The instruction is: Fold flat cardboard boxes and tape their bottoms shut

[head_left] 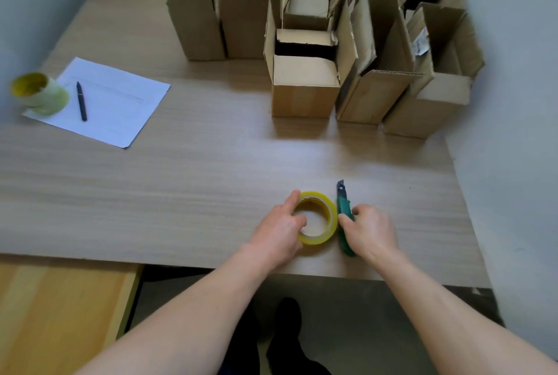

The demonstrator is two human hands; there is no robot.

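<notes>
We're looking down at the table (211, 163), and both hands are busy near its front edge. The left hand (279, 231) grips the roll of tape (324, 217), which lies flat on the wood: the thumb hooks into the roll's hole and the forefinger runs along its outer rim. Right beside it, touching or nearly touching the roll, lies the green knife (344, 214), blade end pointing away from us. The right hand (370, 229) has curled fingers and thumb round the knife's handle, low on the table.

At the far right side we see the folded cardboard boxes (305, 93), standing upright in a cluster with their top flaps open, well apart from the hands. Over on the left, a sheet of paper (120, 108) carries a pen (81, 101), with a stack of tape rolls (40, 93) sitting on its corner. Below the table edge, a wooden stool (60, 314) shows at lower left.
</notes>
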